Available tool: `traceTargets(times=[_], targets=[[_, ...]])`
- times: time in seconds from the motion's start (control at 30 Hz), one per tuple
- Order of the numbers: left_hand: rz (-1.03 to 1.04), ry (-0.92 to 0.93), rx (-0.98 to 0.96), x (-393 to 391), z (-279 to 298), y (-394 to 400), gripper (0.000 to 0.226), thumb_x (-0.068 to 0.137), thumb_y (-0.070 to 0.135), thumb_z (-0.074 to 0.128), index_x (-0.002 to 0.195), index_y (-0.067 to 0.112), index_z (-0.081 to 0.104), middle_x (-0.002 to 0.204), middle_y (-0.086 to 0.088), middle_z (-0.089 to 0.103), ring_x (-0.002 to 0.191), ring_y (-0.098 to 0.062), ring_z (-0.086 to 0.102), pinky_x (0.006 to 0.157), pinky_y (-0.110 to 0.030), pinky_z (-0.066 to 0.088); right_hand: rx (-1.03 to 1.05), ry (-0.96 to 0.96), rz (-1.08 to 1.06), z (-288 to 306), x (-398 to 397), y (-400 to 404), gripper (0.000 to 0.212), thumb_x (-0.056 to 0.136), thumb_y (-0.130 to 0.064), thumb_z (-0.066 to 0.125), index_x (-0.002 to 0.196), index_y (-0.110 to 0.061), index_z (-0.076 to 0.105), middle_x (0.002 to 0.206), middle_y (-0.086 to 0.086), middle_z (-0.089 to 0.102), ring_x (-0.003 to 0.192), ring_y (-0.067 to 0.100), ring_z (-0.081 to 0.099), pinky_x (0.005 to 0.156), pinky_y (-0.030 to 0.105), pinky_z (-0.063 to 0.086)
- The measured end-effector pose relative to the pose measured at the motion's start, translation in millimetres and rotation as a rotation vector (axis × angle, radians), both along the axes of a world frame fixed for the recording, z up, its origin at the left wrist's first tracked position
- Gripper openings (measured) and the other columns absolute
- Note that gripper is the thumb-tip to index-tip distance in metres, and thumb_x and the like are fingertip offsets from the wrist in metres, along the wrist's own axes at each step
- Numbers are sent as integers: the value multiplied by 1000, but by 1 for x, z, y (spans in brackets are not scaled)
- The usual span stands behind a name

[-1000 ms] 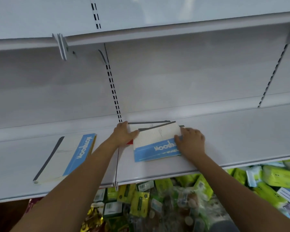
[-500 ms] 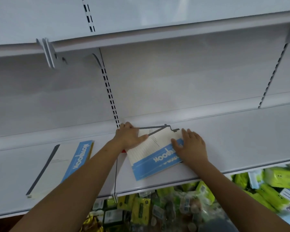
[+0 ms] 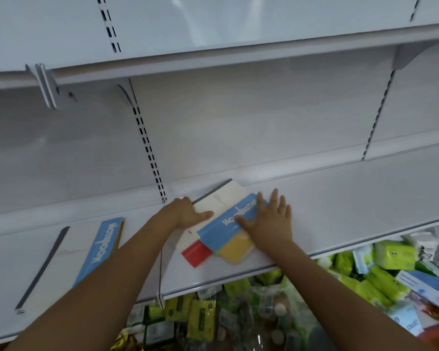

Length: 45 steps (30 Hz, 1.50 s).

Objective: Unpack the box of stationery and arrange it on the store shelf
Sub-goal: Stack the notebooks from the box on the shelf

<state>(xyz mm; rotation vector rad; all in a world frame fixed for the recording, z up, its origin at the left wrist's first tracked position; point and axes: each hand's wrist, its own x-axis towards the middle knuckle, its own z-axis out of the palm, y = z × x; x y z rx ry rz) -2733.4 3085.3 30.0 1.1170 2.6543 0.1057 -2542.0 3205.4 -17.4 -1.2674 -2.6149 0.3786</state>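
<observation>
On the white shelf (image 3: pixel 352 198), a small stack of notebooks (image 3: pixel 221 219) lies flat and skewed, the top one white with a blue band, a red cover (image 3: pixel 197 253) and a yellow cover (image 3: pixel 236 249) fanning out beneath its near edge. The left hand (image 3: pixel 185 214) rests on the stack's left side with thumb extended across the white cover, fingers hidden behind the knuckles; the right hand (image 3: pixel 269 221) lies flat, fingers spread, on the blue band. Another notebook (image 3: pixel 96 252) lies apart, further left on the shelf; green packets (image 3: pixel 388 262) fill the level below.
</observation>
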Motion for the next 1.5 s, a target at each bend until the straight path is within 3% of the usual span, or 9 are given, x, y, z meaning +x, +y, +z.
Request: traceTargets(times=[0.13,0.33,0.53,0.73,0.9,1.03,1.2,1.4,1.5], targets=[[147,-410,207,6,-4,-19,64,74,69,70,96,9,66,93,-4,68,81,-15,63,63,-22,45,61,102,-202,-1,11,-20,86,96,-61,37,152,-1,12,148,23,31,131,36,33,112,40,25],[263,-970,575,27,6,-37,34,85,16,76,115,3,67,108,-19,72,89,-28,69,73,-38,60,-62,352,-105,-8,8,-16,62,92,-50,52,132,-4,44,124,15,55,114,33,50,99,38,29],[172,-1232,995,44,-7,-65,42,90,7,66,130,13,59,121,-12,69,110,-31,66,82,-39,59,-956,996,-109,22,31,-3,89,82,-47,73,150,-9,29,141,8,52,124,26,56,95,41,50],[263,-1241,1235,52,-2,-63,56,84,-14,60,130,19,56,120,-12,69,99,-25,68,83,-39,59,-915,1104,132,41,20,-16,23,87,-17,72,109,-18,67,108,5,74,92,20,72,76,37,58],[378,-1385,1301,47,11,-58,30,100,31,55,120,13,66,111,-9,73,95,-21,70,72,-32,59,-927,1122,158,35,13,-8,30,91,-22,68,119,-21,62,111,-1,72,97,18,71,75,36,57],[366,-1258,1419,33,9,-51,31,95,1,56,125,8,62,111,-12,71,89,-23,69,67,-35,60,-909,1047,150,28,9,-9,30,93,-28,64,123,-26,56,112,-6,70,96,12,70,73,29,56],[405,-1229,1478,16,12,-53,43,86,-8,63,127,7,61,114,-12,71,102,-27,66,101,-51,48,-961,1029,156,20,10,-16,20,94,-21,63,114,-18,66,105,1,75,93,20,72,77,37,57],[430,-1184,1395,24,4,-73,36,89,-6,63,124,5,59,106,-12,72,93,-24,70,70,-32,61,-889,1061,169,30,13,-12,15,94,-21,63,109,-19,67,98,-1,76,87,19,73,68,32,56],[288,-1104,1155,32,4,-79,31,93,12,65,124,13,61,112,-9,73,101,-25,71,81,-37,59,-917,1040,213,32,13,-10,19,96,-23,60,113,-17,65,102,2,75,91,23,73,75,38,58]])
